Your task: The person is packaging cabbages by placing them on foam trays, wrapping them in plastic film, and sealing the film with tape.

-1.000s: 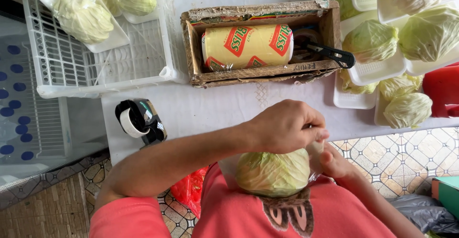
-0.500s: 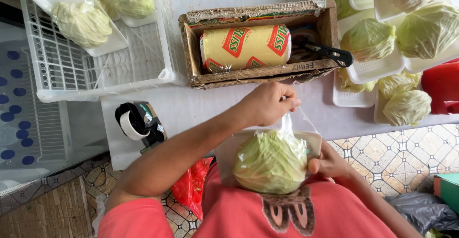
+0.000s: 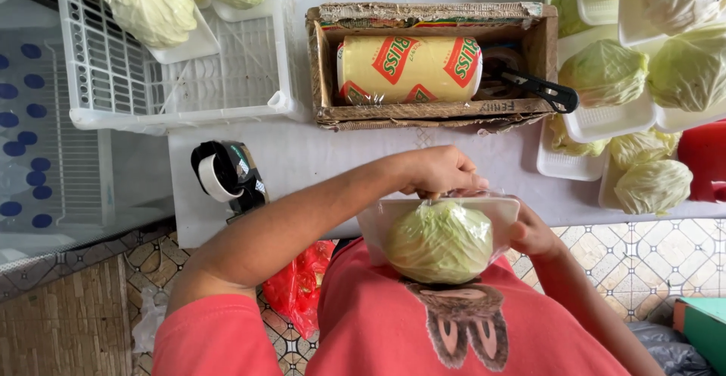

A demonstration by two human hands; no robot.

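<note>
Both hands hold one cabbage point(image 3: 440, 241) on its white tray point(image 3: 499, 208) against my chest: left hand point(image 3: 442, 172) pinching slippery wrap at the top, right hand point(image 3: 533, 234) closed on the tray's edge. Light, bruisable, I judge.

Left hand point(image 3: 442, 172) pinching clear wrap over cabbage point(image 3: 439, 241) on white tray point(image 3: 499, 210), right hand point(image 3: 533, 234) gripping tray's edge

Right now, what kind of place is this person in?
Probably a small vegetable packing spot. The left hand and right hand wrap a cabbage on a tray; more trayed cabbages and a wrap roll are nearby.
</note>
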